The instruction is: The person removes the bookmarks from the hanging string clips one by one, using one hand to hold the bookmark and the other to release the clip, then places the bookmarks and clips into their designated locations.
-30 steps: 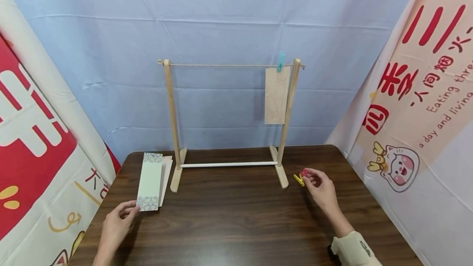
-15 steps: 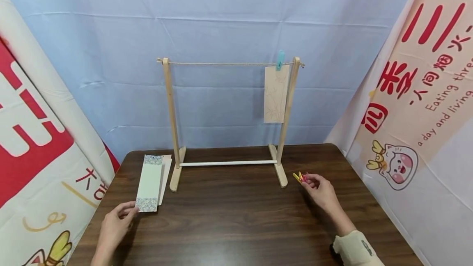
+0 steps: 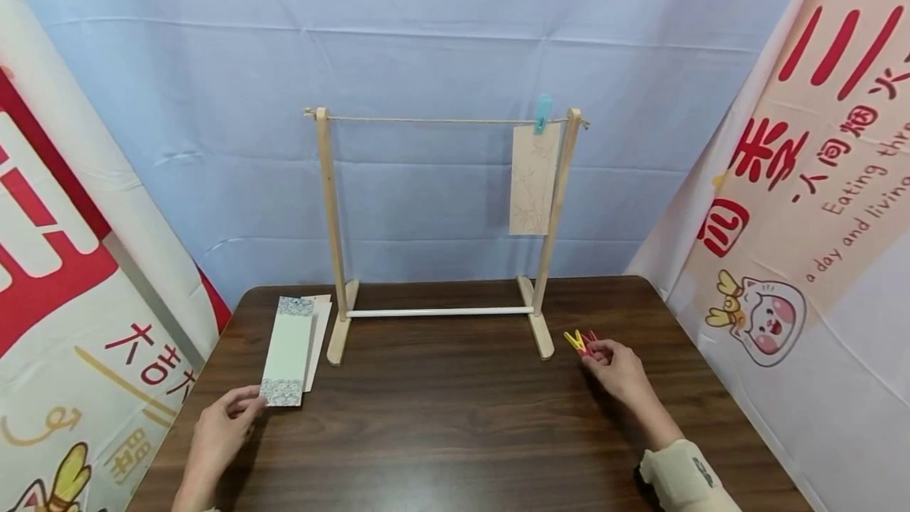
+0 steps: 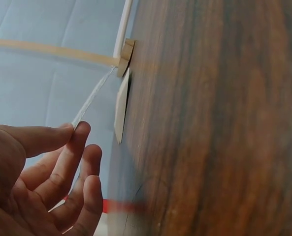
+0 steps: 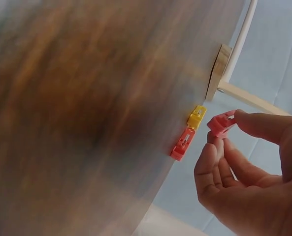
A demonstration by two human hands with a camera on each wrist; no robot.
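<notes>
My left hand [image 3: 222, 437] pinches the near left corner of a pale green card [image 3: 287, 350] with blue floral bands at both ends. In the left wrist view the card [image 4: 93, 96] appears edge-on, tilted and raised off the table between thumb and fingertips. Pale paper cards [image 3: 319, 346] lie partly hidden behind it. My right hand [image 3: 622, 371] pinches a pink clothespin [image 5: 221, 123] between thumb and fingers. Beside it on the table are a yellow clothespin [image 5: 197, 117] and a red clothespin [image 5: 183, 143], apart from the held one.
A wooden stand [image 3: 330, 220] with a string [image 3: 426, 120] across its top stands at the back of the dark table [image 3: 434, 425]. At the string's right end, a blue clothespin [image 3: 543, 115] holds a beige card [image 3: 532, 184]. A white bar [image 3: 441, 312] joins the stand's feet.
My right hand has drawn slightly nearer with the pink clothespin, and the red one now shows beside the yellow. The left hand and its card have hardly moved.
</notes>
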